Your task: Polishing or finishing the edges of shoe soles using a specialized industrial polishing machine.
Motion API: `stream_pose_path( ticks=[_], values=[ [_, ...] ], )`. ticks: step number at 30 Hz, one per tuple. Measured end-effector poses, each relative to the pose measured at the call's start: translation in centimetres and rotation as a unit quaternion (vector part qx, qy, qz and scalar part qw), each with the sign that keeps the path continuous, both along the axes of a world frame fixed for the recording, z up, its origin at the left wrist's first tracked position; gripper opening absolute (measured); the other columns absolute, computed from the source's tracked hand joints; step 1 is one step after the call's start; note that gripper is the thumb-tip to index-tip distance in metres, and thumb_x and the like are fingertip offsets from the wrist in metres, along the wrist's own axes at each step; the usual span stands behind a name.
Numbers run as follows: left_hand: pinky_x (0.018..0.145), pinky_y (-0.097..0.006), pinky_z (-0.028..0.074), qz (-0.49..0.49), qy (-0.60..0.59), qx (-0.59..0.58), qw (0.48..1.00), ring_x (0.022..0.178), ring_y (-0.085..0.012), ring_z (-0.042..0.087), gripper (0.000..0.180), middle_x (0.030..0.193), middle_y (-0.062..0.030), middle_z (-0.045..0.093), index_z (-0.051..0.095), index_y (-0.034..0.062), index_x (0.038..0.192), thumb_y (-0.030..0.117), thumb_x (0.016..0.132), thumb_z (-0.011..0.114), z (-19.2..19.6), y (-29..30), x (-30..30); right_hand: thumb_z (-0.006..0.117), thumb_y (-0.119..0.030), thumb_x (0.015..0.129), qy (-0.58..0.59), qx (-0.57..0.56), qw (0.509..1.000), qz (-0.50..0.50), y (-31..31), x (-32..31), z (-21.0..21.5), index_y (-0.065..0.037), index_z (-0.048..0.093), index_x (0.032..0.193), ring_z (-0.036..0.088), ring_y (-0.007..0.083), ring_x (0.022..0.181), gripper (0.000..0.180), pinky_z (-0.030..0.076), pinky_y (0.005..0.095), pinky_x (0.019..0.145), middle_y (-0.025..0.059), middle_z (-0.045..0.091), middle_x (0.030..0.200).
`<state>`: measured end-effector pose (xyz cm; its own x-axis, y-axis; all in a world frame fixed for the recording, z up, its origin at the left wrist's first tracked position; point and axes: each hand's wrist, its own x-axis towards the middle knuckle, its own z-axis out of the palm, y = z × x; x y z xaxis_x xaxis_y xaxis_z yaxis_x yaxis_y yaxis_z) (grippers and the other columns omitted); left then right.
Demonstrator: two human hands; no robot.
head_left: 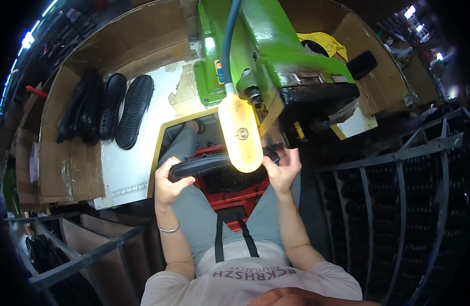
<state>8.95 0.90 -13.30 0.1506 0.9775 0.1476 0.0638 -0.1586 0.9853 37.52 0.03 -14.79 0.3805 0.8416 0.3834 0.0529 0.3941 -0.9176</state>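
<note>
A black shoe sole (202, 167) is held level across my lap, in front of the green machine. My left hand (168, 182) is closed on its left end, with the thumb along the near edge. At the other end, my right hand (282, 171) pinches the sole close below the machine's dark working head (301, 115). A yellow oblong lamp-like housing (240, 135) on a grey-blue cable hangs in front and hides the sole's middle. Whether the sole touches the machine cannot be made out.
The green machine (276, 35) rises from a white table (125, 171) walled with cardboard (67, 168). Several black soles (134, 112) stand at the left. A red crate (235, 196) sits between my knees. Metal racks (77, 262) flank me; the right rack (398, 163) holds dark stacked items.
</note>
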Motion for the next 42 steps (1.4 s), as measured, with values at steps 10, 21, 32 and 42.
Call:
stream_pose_path(
  ticks=[10, 21, 32, 42],
  values=[
    [0.070, -0.037, 0.054, 0.018, 0.275, 0.194, 0.941, 0.078, -0.0326, 0.067, 0.044, 0.085, -0.0136, 0.068, 0.065, 0.0044, 0.099, 0.025, 0.066, 0.084, 0.7, 0.8, 9.4, 0.090, -0.009, 0.055, -0.285, 0.150, 0.938, -0.125, 0.1, -2.0, 0.4, 0.004, 0.055, 0.120, 0.065, 0.0348, 0.094, 0.075, 0.055, 0.0384, 0.080, 0.0238, 0.061, 0.114],
    [0.081, -0.028, 0.050, 0.009, -0.119, 0.003, 0.993, 0.087, -0.0142, 0.063, 0.030, 0.095, -0.0081, 0.068, 0.064, -0.0034, 0.103, 0.000, 0.076, 0.077, -4.8, 0.1, 14.3, 0.067, 0.000, 0.084, 0.288, -0.165, 0.935, 0.127, -1.6, -1.3, -11.0, 0.000, 0.042, 0.137, 0.050, 0.0184, 0.122, 0.058, 0.041, 0.0310, 0.101, 0.0088, 0.054, 0.131],
    [0.084, -0.028, 0.050, 0.009, -0.149, -0.001, 0.989, 0.090, -0.0146, 0.062, 0.036, 0.099, -0.0091, 0.067, 0.062, -0.0046, 0.108, 0.006, 0.077, 0.079, -4.7, 0.0, 16.9, 0.065, -0.014, 0.089, 0.490, -0.173, 0.833, 0.192, -3.7, -1.8, -16.1, -0.017, 0.045, 0.132, 0.047, 0.0251, 0.123, 0.047, 0.048, 0.0547, 0.094, 0.0044, 0.046, 0.131],
    [0.083, -0.029, 0.052, 0.053, -0.111, 0.062, 0.990, 0.089, -0.0166, 0.063, 0.033, 0.097, -0.0101, 0.065, 0.058, -0.0059, 0.104, -0.006, 0.075, 0.075, -4.8, -0.5, 15.2, 0.069, -0.005, 0.085, 0.386, -0.196, 0.902, 0.014, -3.7, 0.8, -11.4, -0.009, 0.044, 0.134, 0.055, 0.0214, 0.111, 0.055, 0.054, 0.0366, 0.086, 0.0083, 0.052, 0.124]
  ],
)
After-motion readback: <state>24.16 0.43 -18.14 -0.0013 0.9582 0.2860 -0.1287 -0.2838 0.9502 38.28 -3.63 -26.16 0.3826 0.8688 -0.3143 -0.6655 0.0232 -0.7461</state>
